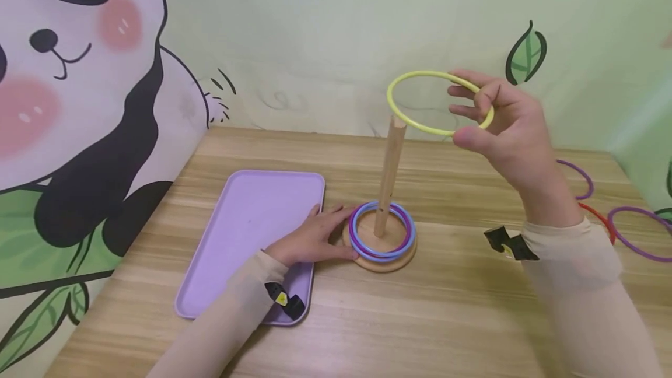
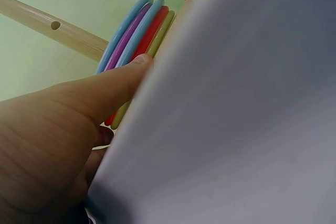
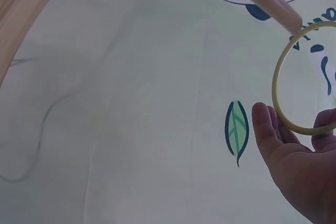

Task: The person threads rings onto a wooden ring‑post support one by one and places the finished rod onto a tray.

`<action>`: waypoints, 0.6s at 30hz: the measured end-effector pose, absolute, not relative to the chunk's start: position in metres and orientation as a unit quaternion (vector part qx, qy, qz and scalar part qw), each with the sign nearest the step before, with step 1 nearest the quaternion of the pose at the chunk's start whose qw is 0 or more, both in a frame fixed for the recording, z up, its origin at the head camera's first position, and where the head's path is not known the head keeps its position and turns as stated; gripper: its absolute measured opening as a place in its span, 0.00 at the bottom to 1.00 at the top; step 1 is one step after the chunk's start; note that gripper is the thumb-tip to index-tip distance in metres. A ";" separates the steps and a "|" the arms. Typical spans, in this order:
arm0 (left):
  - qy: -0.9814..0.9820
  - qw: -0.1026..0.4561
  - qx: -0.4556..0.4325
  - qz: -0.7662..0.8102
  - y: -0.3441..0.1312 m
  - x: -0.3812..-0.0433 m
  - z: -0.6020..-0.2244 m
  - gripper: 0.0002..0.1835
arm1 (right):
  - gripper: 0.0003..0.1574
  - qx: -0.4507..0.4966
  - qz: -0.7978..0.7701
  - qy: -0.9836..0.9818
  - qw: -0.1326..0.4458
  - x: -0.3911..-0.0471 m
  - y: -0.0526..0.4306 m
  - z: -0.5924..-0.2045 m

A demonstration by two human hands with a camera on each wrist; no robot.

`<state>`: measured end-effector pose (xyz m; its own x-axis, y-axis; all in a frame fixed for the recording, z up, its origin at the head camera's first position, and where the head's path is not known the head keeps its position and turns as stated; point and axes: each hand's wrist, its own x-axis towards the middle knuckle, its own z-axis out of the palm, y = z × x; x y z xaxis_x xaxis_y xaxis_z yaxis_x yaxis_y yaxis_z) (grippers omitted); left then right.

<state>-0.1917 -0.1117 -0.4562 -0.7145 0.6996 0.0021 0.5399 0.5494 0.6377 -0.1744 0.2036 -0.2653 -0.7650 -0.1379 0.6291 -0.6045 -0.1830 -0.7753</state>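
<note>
My right hand (image 1: 514, 127) pinches a thin yellow ring (image 1: 389, 95) between thumb and fingers. The ring is nearly level, its near side by the top of an upright wooden peg (image 1: 390, 162). In the right wrist view the ring (image 3: 274, 85) overlaps the peg's end (image 3: 283, 17). Several rings (image 2: 126, 38) in light blue, purple, red and olive yellow lie stacked round the foot of the peg. My left hand (image 1: 315, 237) holds the left side of the round wooden base (image 1: 385, 267), thumb in front and fingers behind, with the thumb (image 2: 123, 74) right at the lowest rings.
A purple tray (image 1: 252, 214) lies left of the stand, under my left wrist. To the right on the wooden table (image 1: 446, 308) are two purple rings (image 1: 637, 252) and a red ring (image 1: 598, 213), partly behind my right arm. A painted wall (image 1: 315, 45) stands behind.
</note>
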 end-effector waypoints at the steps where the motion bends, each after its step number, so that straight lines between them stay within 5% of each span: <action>1: 0.871 0.128 0.355 0.315 -0.112 -0.192 -0.456 0.51 | 0.31 0.301 0.706 -0.621 0.158 -0.174 0.201 -0.266; 18: 0.874 0.132 0.353 0.307 -0.112 -0.193 -0.458 0.51 | 0.24 0.309 0.648 -0.684 0.128 -0.166 0.183 -0.286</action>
